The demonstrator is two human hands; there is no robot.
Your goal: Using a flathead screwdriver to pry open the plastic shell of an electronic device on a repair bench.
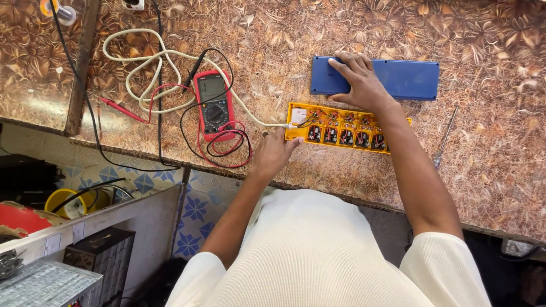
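Observation:
An opened yellow power strip base (335, 127) lies on the patterned brown counter (489, 142), its row of switches and red and black wires exposed. My left hand (273, 153) rests at its left end, fingers touching the casing near the white cable (142, 68) entry. Just beyond the strip lies a long blue cover (406, 79). My right hand (358, 79) lies flat on the cover's left part, fingers spread over it.
A red multimeter (215, 105) with red and black probe leads lies left of the strip. A screwdriver (445, 139) rests to the right. Solder spool (57, 10) sits at the top left. Below the counter edge are a yellow bucket (68, 202) and drawer boxes (99, 256).

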